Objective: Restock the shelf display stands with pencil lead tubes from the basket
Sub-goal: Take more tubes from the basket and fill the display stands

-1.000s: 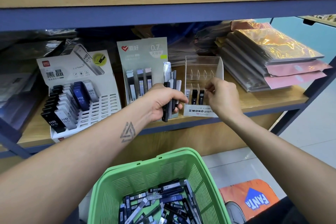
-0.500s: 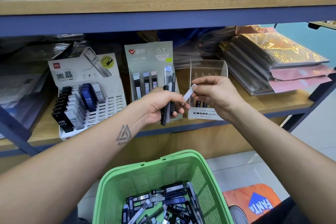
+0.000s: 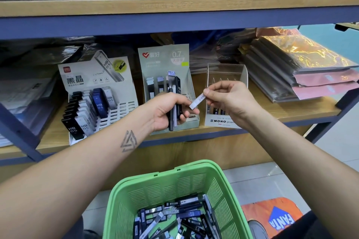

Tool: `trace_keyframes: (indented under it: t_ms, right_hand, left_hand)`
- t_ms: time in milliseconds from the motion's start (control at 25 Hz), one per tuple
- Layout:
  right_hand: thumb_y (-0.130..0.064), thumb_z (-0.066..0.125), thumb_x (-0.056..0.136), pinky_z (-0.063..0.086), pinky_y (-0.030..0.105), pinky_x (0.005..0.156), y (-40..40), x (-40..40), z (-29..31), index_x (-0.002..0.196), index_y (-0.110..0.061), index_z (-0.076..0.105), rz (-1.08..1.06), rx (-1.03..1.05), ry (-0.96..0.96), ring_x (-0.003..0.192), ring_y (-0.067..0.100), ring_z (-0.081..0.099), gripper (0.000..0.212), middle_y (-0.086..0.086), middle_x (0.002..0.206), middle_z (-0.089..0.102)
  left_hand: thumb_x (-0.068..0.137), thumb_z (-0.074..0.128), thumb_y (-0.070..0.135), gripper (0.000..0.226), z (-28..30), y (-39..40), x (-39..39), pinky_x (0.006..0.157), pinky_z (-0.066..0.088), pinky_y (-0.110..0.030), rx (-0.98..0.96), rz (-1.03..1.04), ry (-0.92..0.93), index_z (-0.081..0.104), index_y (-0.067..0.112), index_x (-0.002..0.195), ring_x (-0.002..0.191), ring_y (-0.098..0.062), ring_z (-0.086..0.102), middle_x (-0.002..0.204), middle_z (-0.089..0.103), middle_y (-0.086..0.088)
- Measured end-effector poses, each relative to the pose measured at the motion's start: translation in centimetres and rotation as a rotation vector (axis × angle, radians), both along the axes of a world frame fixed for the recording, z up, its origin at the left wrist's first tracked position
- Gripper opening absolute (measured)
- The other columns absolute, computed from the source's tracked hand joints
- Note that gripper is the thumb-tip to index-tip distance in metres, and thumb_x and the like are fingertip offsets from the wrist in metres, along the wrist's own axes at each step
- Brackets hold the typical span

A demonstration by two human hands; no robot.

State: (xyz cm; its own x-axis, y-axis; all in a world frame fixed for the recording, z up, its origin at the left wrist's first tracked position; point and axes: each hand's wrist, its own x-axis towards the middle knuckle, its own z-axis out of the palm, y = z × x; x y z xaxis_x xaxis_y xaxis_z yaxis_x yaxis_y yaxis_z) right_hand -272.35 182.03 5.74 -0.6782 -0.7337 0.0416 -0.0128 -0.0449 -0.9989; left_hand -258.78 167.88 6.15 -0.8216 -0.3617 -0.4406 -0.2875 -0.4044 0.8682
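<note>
We hold a small bundle of pencil lead tubes (image 3: 174, 103) upright in our left hand (image 3: 167, 111), fingers curled round them, in front of the grey-green 0.7 display stand (image 3: 165, 60). Our right hand (image 3: 229, 99) pinches one white lead tube (image 3: 198, 100) between thumb and fingertips, tilted, its lower end near or touching the left fingertips. Just behind the right hand stands the clear MONO display stand (image 3: 227, 72) with a few dark tubes in its front row; its back slots look bare. The Deli HB 0.5 stand (image 3: 97, 83) sits further left on the shelf (image 3: 272, 110), partly filled. Many more tubes lie loose in the green basket (image 3: 169, 184) below us.

What worries us from here: the white tube is held only by its top end, so a light knock against the left fingers or the stand's rim could flip it out and drop it past the basket to the floor. The clear stand looks light, and a hard push into a slot may slide or tip it. We also risk slotting the tube into the wrong brand's stand, since its label is too small to read. The bundle could fan out if our left grip loosens.
</note>
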Motion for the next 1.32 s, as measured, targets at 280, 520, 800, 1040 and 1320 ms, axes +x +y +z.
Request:
trace_keyframes:
  t_ms: [280, 520, 800, 1040, 1320]
  right_hand:
    - [0.001, 0.063, 0.095, 0.057, 0.026, 0.067, 0.1, -0.3, -0.1, 0.103, 0.006, 0.07, 0.004, -0.006, -0.026, 0.069, 0.019, 0.066, 0.011, 0.013, 0.077, 0.071]
    - [0.005, 0.068, 0.09, 0.058, 0.026, 0.07, 0.6, -0.4, 0.3, 0.11, 0.003, 0.069, 0.064, -0.018, 0.014, 0.077, 0.022, 0.069, 0.02, 0.016, 0.086, 0.071]
    - [0.009, 0.07, 0.086, 0.06, 0.026, 0.073, 1.7, -1.0, 0.4, 0.107, 0.005, 0.069, 0.049, -0.06, -0.038, 0.081, 0.026, 0.073, 0.021, 0.024, 0.092, 0.073]
    - [0.001, 0.074, 0.087, 0.061, 0.028, 0.074, 2.5, -2.3, 1.2, 0.105, -0.002, 0.073, -0.1, 0.009, 0.14, 0.082, 0.024, 0.076, 0.018, 0.015, 0.087, 0.077]
    - [0.001, 0.075, 0.087, 0.061, 0.026, 0.072, 2.1, -1.9, 0.4, 0.101, -0.001, 0.072, -0.045, 0.038, 0.147, 0.078, 0.021, 0.075, 0.015, 0.015, 0.084, 0.077]
  left_hand:
    - [0.093, 0.056, 0.0, 0.02, 0.0, 0.1, 0.0, 0.045, 0.045, -0.018, -0.036, -0.012, -0.008, 0.063, -0.009, 0.11, 0.054, -0.011, 0.052, 0.094, 0.072, -0.023]
    - [0.094, 0.058, 0.002, 0.015, 0.1, -0.1, -0.1, 0.044, 0.045, -0.018, -0.062, -0.018, 0.01, 0.063, -0.005, 0.106, 0.053, -0.01, 0.052, 0.096, 0.071, -0.022]
    - [0.093, 0.059, 0.001, 0.016, 0.2, 0.5, -0.8, 0.046, 0.044, -0.018, -0.115, -0.03, 0.013, 0.063, -0.004, 0.107, 0.052, -0.01, 0.052, 0.098, 0.072, -0.022]
    - [0.09, 0.062, -0.002, 0.022, 0.1, 0.8, -1.5, 0.045, 0.045, -0.019, -0.168, 0.035, 0.001, 0.06, -0.005, 0.112, 0.053, -0.013, 0.053, 0.1, 0.073, -0.026]
    - [0.081, 0.068, -0.007, 0.02, -0.1, 1.5, -1.7, 0.048, 0.045, -0.022, -0.245, 0.008, -0.004, 0.068, -0.007, 0.101, 0.053, -0.015, 0.054, 0.095, 0.072, -0.03]
